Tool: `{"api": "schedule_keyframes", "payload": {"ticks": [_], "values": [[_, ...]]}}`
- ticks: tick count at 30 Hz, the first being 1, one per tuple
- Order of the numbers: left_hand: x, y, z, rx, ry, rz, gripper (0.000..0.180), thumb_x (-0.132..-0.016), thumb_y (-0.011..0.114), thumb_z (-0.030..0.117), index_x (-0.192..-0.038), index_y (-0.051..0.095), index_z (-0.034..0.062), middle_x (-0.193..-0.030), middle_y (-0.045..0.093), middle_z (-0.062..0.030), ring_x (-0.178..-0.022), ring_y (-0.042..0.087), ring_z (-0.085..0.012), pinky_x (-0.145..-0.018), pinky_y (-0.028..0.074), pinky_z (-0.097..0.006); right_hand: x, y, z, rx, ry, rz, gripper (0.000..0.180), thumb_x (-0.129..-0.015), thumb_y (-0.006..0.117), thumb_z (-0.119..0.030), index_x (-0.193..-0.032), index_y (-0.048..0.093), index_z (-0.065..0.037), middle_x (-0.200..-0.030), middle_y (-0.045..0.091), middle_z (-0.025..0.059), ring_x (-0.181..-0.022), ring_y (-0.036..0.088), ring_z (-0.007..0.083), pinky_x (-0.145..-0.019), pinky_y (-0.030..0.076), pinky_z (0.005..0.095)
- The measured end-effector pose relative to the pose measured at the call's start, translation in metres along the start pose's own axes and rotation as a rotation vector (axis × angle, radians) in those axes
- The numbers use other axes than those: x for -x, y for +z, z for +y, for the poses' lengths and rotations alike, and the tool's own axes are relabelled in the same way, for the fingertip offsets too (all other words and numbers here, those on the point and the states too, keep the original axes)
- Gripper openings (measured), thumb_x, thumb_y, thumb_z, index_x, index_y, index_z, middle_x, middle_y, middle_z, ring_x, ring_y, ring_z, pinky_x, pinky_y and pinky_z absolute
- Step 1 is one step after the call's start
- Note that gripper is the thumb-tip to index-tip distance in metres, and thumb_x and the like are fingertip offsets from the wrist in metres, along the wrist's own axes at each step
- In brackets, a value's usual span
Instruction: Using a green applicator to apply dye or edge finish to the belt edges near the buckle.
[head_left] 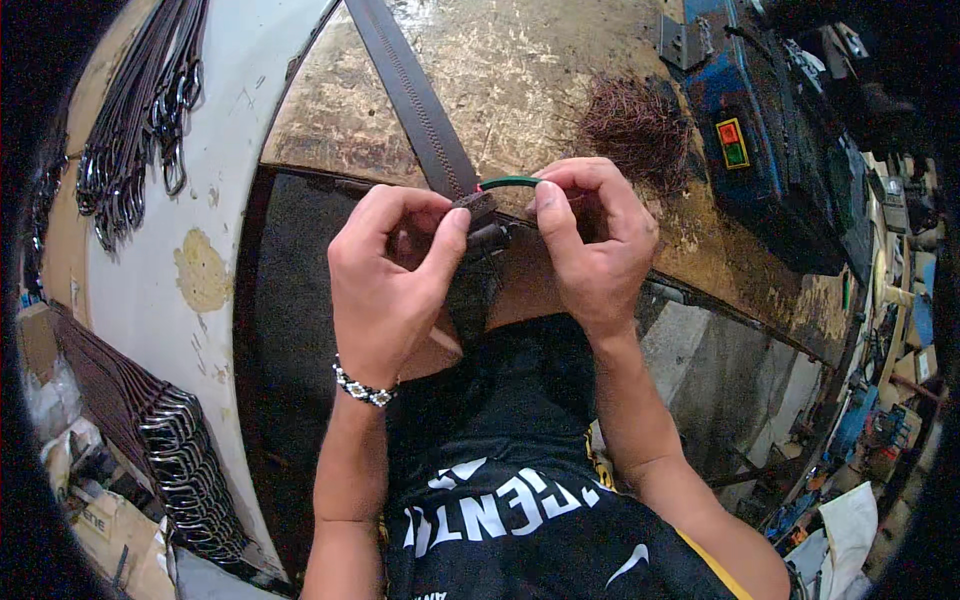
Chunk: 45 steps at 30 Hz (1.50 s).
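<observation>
A dark brown leather strap with a stitched line runs down the workbench toward me, its near end beside my left hand. My left hand is closed, thumb and forefinger pinching a dark, thick end piece at the strap's near end. My right hand is closed too. Between its thumb and forefinger is a thin, curved green piece with a reddish tip, which reaches across to the strap end. Whether that tip touches the strap I cannot tell. Below the strap end sits a dark cylindrical part, partly hidden.
On the worn wooden bench lies a heap of thin brown strands. A dark machine housing with a red and green switch stands at the right. Bundles of straps with metal buckles hang at the left.
</observation>
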<state>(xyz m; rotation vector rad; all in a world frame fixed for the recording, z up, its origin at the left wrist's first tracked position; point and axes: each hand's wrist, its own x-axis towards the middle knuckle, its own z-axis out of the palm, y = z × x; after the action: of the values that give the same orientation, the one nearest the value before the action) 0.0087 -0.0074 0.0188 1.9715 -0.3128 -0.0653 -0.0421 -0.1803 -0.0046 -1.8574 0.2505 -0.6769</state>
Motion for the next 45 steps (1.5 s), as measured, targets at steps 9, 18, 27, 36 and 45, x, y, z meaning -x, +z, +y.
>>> {"api": "schedule_keyframes", "payload": {"ticks": [9, 18, 27, 36, 45], "values": [[-0.010, 0.006, 0.009, -0.045, 0.061, -0.037, 0.009, -0.084, 0.075, 0.007, -0.083, 0.069, 0.0001, -0.069, 0.058, -0.0056, -0.059, 0.052, -0.0138, -0.055, 0.042, -0.030, 0.000, 0.002, -0.007, 0.048, 0.011, 0.006, 0.007, -0.087, 0.069, -0.007, -0.090, 0.066, -0.002, -0.084, 0.067, 0.0094, -0.076, 0.066, 0.0215, -0.070, 0.052, 0.0333], [-0.009, 0.009, 0.011, 0.052, -0.052, -0.015, 0.010, -0.086, 0.073, 0.007, -0.082, 0.070, -0.0022, -0.066, 0.059, -0.0038, -0.057, 0.052, -0.0078, -0.053, 0.042, -0.027, 0.000, 0.001, -0.007, 0.089, -0.024, -0.002, 0.007, -0.087, 0.070, -0.007, -0.089, 0.066, -0.002, -0.085, 0.067, 0.0101, -0.077, 0.067, 0.0225, -0.071, 0.052, 0.0337], [-0.011, 0.007, 0.009, 0.019, -0.001, -0.022, 0.010, -0.086, 0.073, 0.007, -0.082, 0.070, -0.0020, -0.065, 0.060, -0.0043, -0.055, 0.053, -0.0080, -0.052, 0.043, -0.027, -0.001, 0.002, -0.005, 0.078, -0.045, -0.006, 0.007, -0.087, 0.070, -0.006, -0.090, 0.066, -0.002, -0.085, 0.067, 0.0100, -0.076, 0.067, 0.0225, -0.070, 0.052, 0.0335], [-0.006, 0.006, 0.007, 0.079, -0.066, -0.003, 0.012, -0.090, 0.072, 0.008, -0.087, 0.070, -0.0036, -0.068, 0.063, 0.0008, -0.057, 0.050, -0.0019, -0.052, 0.040, -0.022, 0.002, 0.002, -0.005, 0.034, 0.013, 0.001, 0.006, -0.087, 0.070, -0.006, -0.090, 0.066, -0.002, -0.085, 0.068, 0.0088, -0.076, 0.066, 0.0204, -0.070, 0.052, 0.0324], [0.022, -0.009, -0.006, 0.190, -0.159, 0.049, 0.011, -0.093, 0.073, 0.009, -0.091, 0.070, -0.0013, -0.074, 0.062, 0.0054, -0.064, 0.050, 0.0004, -0.056, 0.040, -0.018, 0.005, -0.012, -0.003, -0.041, -0.120, -0.123, 0.007, -0.084, 0.070, -0.002, -0.091, 0.068, -0.001, -0.090, 0.071, 0.0110, -0.082, 0.069, 0.0220, -0.077, 0.055, 0.0323]]}}
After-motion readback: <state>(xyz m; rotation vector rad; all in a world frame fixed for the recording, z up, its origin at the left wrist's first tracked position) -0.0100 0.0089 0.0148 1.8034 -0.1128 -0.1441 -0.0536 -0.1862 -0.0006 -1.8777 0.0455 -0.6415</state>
